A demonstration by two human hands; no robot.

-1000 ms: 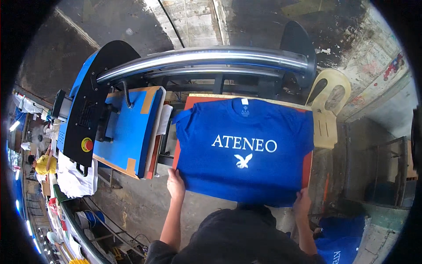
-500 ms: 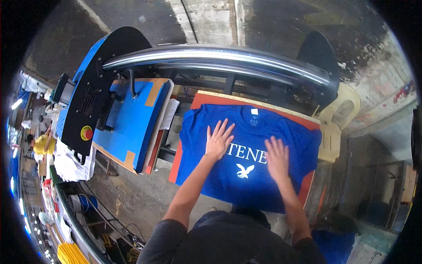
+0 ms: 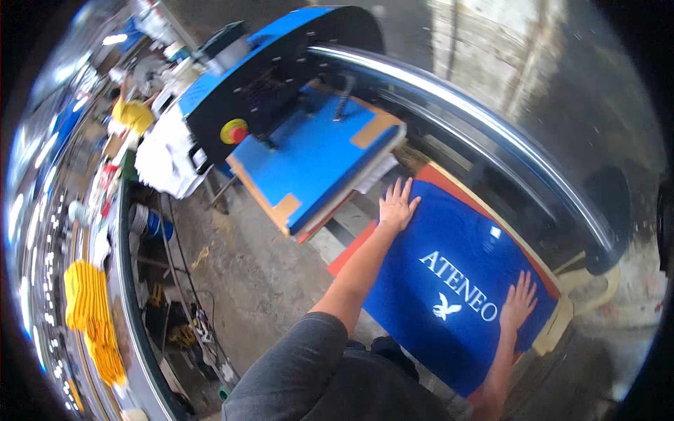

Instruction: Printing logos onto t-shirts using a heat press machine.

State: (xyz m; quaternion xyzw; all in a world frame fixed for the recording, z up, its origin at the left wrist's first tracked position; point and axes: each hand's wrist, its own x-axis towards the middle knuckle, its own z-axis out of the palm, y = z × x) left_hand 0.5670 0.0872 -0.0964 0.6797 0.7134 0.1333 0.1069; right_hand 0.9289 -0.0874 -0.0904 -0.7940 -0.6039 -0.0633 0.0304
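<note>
Left hand (image 3: 397,205) and right hand (image 3: 518,306), laid flat on a royal-blue cloth T-shirt (image 3: 411,291)

Left hand: palm down, fingers fanned, at the shirt's upper left edge; grasping nothing. Right hand: palm down, fingers straight and apart, just beyond the last letter, toward the shirt's right side; likewise grasping nothing.

Shirt: spread front up on a flat red board (image 3: 351,254) with a pale edge, hem toward the person; small white collar label (image 3: 496,232) at the far side. White serif lettering (image 3: 458,286) and a white bird emblem (image 3: 444,307) lie uncovered.

Adjacent: thick flat blue plate (image 3: 309,158) with brown tape at its corners, left of the board, not above the shirt; polished metal tube (image 3: 453,96) running behind.

Progress, by judgement: print is on the cloth; laying-out looks nearly complete. Slight smoothing at the sides seems all that is left of it. Whether both sleeves lie flat cannot be told.

Change from half a second earlier: hands, then on the chest with the right one over the last letter, now rest wider apart; every letter shows. View is turned leftward, showing more of the ribbed stack of golden-yellow cloth (image 3: 88,295).
</note>
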